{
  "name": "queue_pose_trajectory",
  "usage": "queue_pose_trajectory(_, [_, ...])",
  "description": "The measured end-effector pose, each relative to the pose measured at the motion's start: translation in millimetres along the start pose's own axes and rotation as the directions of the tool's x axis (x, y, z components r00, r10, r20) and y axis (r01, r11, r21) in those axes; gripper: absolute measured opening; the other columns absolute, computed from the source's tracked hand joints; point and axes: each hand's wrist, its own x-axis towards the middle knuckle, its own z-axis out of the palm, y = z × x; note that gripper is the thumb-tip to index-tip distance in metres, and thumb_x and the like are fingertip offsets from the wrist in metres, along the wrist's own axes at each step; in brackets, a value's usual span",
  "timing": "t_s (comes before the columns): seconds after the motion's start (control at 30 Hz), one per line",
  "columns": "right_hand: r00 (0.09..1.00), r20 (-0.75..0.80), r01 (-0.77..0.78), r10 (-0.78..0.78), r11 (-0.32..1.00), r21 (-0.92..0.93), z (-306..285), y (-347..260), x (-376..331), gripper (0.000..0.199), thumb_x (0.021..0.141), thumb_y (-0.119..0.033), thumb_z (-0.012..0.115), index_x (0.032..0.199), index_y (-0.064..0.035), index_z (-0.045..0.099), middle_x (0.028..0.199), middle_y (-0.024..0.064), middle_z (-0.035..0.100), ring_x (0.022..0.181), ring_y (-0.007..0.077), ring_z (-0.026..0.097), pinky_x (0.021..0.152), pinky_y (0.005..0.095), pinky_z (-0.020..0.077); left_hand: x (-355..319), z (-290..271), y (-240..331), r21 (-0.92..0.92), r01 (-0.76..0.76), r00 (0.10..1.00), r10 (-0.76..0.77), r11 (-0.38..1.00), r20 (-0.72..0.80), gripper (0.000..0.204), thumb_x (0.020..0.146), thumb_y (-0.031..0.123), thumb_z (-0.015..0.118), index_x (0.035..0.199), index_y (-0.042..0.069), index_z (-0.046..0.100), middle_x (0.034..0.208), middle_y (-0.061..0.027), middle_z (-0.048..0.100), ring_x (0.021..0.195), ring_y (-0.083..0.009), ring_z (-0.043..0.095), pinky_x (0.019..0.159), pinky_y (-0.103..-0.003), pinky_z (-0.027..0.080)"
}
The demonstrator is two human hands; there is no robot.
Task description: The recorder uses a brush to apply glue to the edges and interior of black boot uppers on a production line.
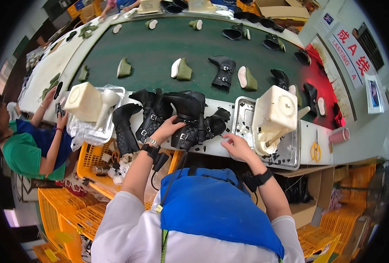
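Several black boot uppers with buckled straps and quilted shafts lie together on the white table edge before me. My left hand [171, 129] grips a black boot [186, 135] in the middle of this group, fingers over its strap. Just right of the boots, my right hand [239, 147] is closed in a pinch; whatever is between its fingertips is too small to make out. Close to that hand lies a crumpled black boot [215, 123]. Left of my left hand are a quilted boot [127, 127] and another buckled boot [152, 115].
A metal tray [294, 154] on the right bears a cream-coloured container [275, 111] and black scraps. Yellow scissors [316, 151] and a pink cup [339, 135] lie beyond. A green conveyor [155, 44] carries boots and green shoe pieces. At left, a co-worker [32, 147] stands by another tray [102, 139].
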Motion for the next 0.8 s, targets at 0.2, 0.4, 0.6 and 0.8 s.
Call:
queue_pose_trajectory(0.2, [0.985, -0.167, 0.058, -0.030, 0.984, 0.170, 31, -15, 40, 0.037, 0.078, -0.022, 0.063, 0.109, -0.0052, 0.051, 0.080, 0.0090, 0.059, 0.076, 0.0199, 0.058, 0.070, 0.0316, 0.0461, -14, -13, -7, 0.463, -0.179, 0.942, 0.288, 0.868, -0.175, 0.069, 0.081, 0.029, 0.061, 0.132, -0.005, 0.029, 0.127, -0.0230, 0.044, 0.116, -0.0276, 0.046, 0.096, -0.032, 0.036])
queue_pose_trajectory(0.4, [0.949, -0.261, -0.090, 0.179, 0.943, 0.319, 39, 10, 59, 0.030, 0.077, -0.018, 0.064, 0.101, -0.0049, 0.051, 0.075, 0.0078, 0.059, 0.066, 0.0161, 0.058, 0.062, 0.0280, 0.0462, -59, -35, 21, 0.301, -0.342, 0.877, 0.417, 0.890, -0.237, 0.054, 0.082, 0.011, 0.060, 0.129, 0.001, 0.037, 0.117, -0.0144, 0.053, 0.107, -0.0204, 0.051, 0.091, -0.030, 0.040])
queue_pose_trajectory(0.6, [0.936, -0.176, -0.160, 0.306, 0.812, 0.561, 40, -11, 39, 0.024, 0.081, -0.023, 0.063, 0.091, -0.0056, 0.050, 0.072, 0.0073, 0.060, 0.054, 0.0131, 0.058, 0.047, 0.0233, 0.0448, -96, -122, -12, 0.471, -0.249, 0.483, 0.530, 0.847, -0.697, 0.033, 0.080, 0.008, 0.061, 0.111, -0.001, 0.053, 0.107, -0.0112, 0.057, 0.098, -0.0184, 0.055, 0.082, -0.028, 0.045])
queue_pose_trajectory(0.8, [0.797, 0.541, -0.453, 0.270, 0.859, 0.238, 44, -43, 33, 0.025, 0.085, -0.028, 0.058, 0.090, -0.0039, 0.060, 0.077, 0.0054, 0.063, 0.061, 0.0119, 0.060, 0.054, 0.0228, 0.0491, -103, -157, -74, 0.755, 0.222, 0.474, 0.608, 0.617, -0.637, 0.081, 0.067, 0.029, 0.074, 0.127, -0.005, 0.032, 0.122, -0.0227, 0.045, 0.112, -0.0355, 0.044, 0.095, -0.042, 0.035])
